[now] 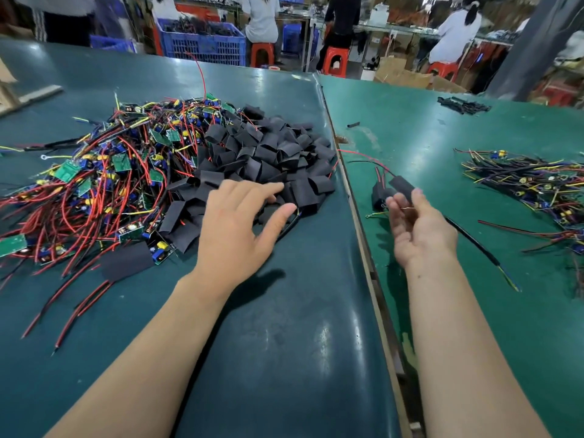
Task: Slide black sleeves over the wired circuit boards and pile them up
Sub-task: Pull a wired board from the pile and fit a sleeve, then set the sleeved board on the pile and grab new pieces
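At about nine to ten o'clock on the dark green table [284,358] lies a big tangle of bare wired circuit boards [104,172], green boards with red, black and yellow leads, none of them covered as far as can be seen; that heap looks like the bulk of the work still to do. Just to its right, toward eleven and twelve o'clock and touching it, sits the pile of loose black sleeves [271,159], still plentiful. One flat sleeve [126,262] lies apart at the near edge of the tangle, at about eight o'clock. The left hand [235,229] hovers over the near edge of the sleeve pile, fingers spread and straight, holding nothing; I judge it to be reaching for the next sleeve. Across the seam, on the lighter green table [442,172], the right hand [417,230] is at about two o'clock, palm up with fingers loosely curled; thin leads cross it, but whether it pinches them I cannot tell. Just beyond its fingertips lie sleeved boards [390,191], seemingly two, red and black wires trailing from them, apparently the start of the finished pile. Farther right, at three o'clock, is a second heap of wired pieces [531,181]; whether these are sleeved is not clear. On this showing, the task seems at an early stage.
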The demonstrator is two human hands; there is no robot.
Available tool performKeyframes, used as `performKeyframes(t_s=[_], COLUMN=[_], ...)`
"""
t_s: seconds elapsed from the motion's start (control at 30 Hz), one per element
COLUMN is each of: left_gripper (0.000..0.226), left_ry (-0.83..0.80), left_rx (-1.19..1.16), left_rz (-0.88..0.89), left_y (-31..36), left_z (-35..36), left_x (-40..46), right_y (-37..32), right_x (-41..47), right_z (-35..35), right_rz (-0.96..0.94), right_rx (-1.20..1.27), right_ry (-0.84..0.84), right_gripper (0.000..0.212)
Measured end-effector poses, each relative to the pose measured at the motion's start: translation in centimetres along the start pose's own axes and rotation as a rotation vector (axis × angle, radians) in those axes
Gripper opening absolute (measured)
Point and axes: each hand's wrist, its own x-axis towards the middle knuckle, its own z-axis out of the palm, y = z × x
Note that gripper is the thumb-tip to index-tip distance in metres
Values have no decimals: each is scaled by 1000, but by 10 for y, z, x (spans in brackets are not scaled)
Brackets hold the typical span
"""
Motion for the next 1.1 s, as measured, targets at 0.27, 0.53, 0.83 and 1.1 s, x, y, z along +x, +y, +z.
performKeyframes(t_s=[0.27, 0.53, 0.83, 1.1], left_gripper=[28, 18, 14, 37], left_ry=[26, 20, 10, -178], left_rx=[-80, -49, 10, 356], left_rz=[-84, -140, -156, -410], left_y=[-4, -4, -7, -22], left_z=[4, 3, 7, 10], left_x=[-2, -3, -4, -5], right_y=[-2, 0, 1, 18], right_x=[25, 18, 1, -32], right_z=[27, 34, 38, 53], right_rz=[160, 382, 480, 60], right_rx=[77, 277, 384, -574], right_ry=[84, 20, -101, -325], right_gripper=[15, 39, 35, 11])
